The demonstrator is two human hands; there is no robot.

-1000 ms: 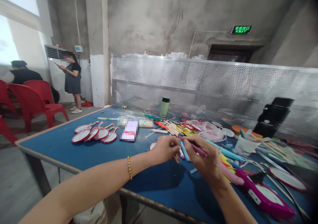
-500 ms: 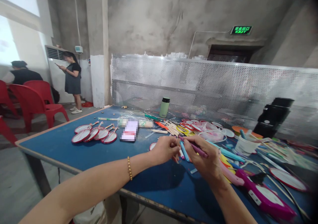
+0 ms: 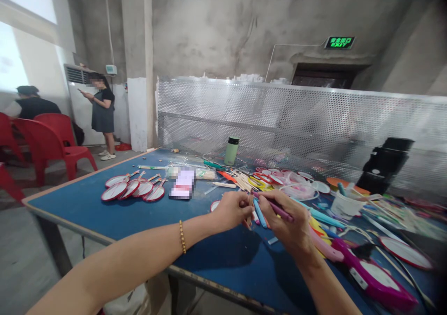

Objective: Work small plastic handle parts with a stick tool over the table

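I am grasping a purple pen-like tool point(image 3: 282, 212) in my right grip point(image 3: 293, 222), its tip sitting beside my curled left grip point(image 3: 230, 211) above the worktop point(image 3: 237, 259); whether the left is holding anything, I cannot tell.

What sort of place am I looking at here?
Likely a craft workshop. The right hand holds a purple pen-like tool over a blue table strewn with red-rimmed discs and thin sticks; a lit exit sign is on the rough grey wall.
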